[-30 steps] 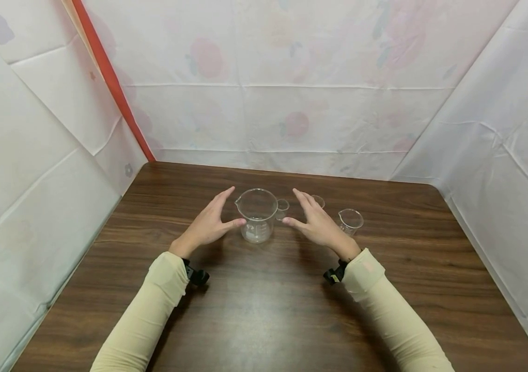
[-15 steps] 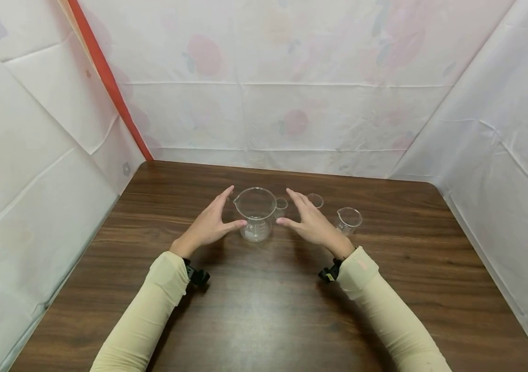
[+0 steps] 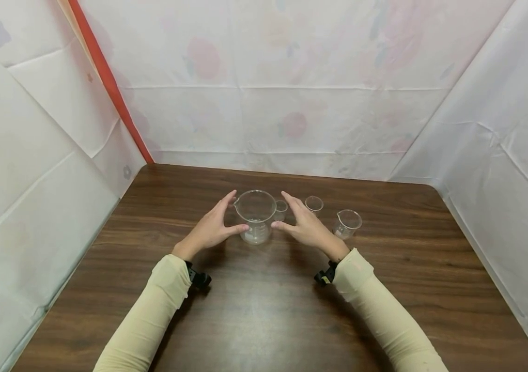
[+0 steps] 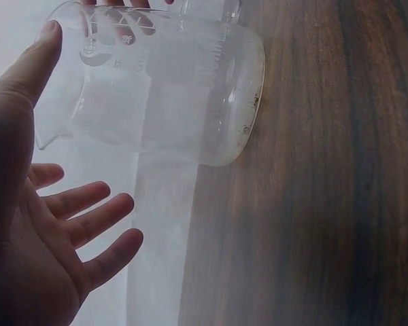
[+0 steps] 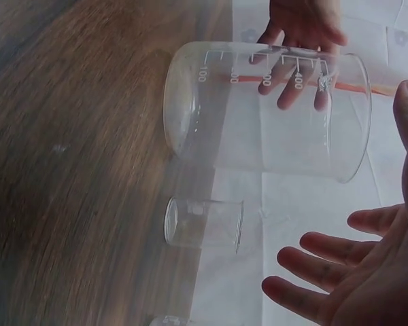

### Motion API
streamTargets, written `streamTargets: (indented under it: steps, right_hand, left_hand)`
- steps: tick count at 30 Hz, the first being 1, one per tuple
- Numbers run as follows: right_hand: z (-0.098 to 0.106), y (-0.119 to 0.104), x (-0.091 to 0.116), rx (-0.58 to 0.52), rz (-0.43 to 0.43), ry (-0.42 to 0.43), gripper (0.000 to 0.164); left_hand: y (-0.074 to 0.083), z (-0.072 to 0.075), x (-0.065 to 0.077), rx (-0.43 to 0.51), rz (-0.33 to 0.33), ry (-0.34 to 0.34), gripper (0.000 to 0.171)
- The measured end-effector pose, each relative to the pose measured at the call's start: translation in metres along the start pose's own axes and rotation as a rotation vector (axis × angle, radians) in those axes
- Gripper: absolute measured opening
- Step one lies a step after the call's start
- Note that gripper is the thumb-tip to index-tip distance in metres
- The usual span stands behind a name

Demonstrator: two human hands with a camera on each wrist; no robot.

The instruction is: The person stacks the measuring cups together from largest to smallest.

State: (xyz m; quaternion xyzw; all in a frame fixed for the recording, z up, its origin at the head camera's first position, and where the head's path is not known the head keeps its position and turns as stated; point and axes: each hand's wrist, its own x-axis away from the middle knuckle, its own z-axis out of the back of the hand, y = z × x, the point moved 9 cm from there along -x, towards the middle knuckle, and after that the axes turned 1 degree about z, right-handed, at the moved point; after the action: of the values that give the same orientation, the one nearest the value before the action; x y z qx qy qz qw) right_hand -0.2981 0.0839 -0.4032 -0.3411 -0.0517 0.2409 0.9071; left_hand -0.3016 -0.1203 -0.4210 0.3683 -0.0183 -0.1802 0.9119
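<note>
A large clear glass beaker (image 3: 255, 232) with white graduation marks stands upright on the table between my two hands. To its left, my left hand (image 3: 210, 227) has its fingers spread, the thumb overlapping the beaker's near side in the head view. My right hand (image 3: 308, 226) is on the other side, thumb and fingers apart and pointing toward the glass. In the left wrist view a gap shows between the fingers (image 4: 98, 217) and the beaker (image 4: 156, 88). The right wrist view shows the right fingers (image 5: 319, 265) likewise apart from the beaker (image 5: 272, 122).
Just behind the large beaker to the right is a small beaker (image 3: 280, 207). Another small one (image 3: 314, 203) stands behind my right hand, and a spouted beaker (image 3: 348, 223) farther right. The dark wooden table (image 3: 254, 320) ends at white patterned curtains (image 3: 254, 124).
My right hand has moved left, closer to the large beaker, so more of the small beakers behind it shows. The left hand has barely moved, and the beakers stay in place.
</note>
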Motion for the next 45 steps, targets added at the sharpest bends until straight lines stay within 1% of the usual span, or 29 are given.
streamTargets:
  steps: [7,15,23,30,35,40,45]
  right_hand:
    - [-0.003,-0.006,-0.003,-0.016,0.011,-0.001,0.098]
    - [-0.01,-0.008,-0.006,-0.03,0.017,-0.006,0.102]
    - [-0.012,-0.011,-0.009,-0.065,0.045,0.025,0.101]
    - [-0.016,-0.01,-0.013,-0.088,0.058,0.025,0.101]
    - [-0.018,-0.007,-0.014,-0.094,0.041,0.025,0.102]
    - [-0.018,-0.009,-0.016,-0.099,0.039,0.02,0.101]
    - [-0.02,-0.012,-0.017,-0.12,0.051,0.021,0.102]
  left_hand:
    - [0.001,-0.001,0.0,0.013,0.005,0.001,0.102]
    - [0.0,-0.005,-0.001,0.016,0.009,-0.013,0.103]
    - [0.0,-0.003,-0.003,0.086,-0.003,-0.004,0.103]
    - [0.002,-0.002,-0.006,0.112,-0.014,-0.01,0.101]
    - [0.002,-0.002,-0.007,0.135,-0.013,-0.01,0.099]
    - [0.003,0.0,-0.009,0.153,-0.013,-0.014,0.099]
    - [0.002,-0.002,-0.009,0.173,-0.009,-0.023,0.098]
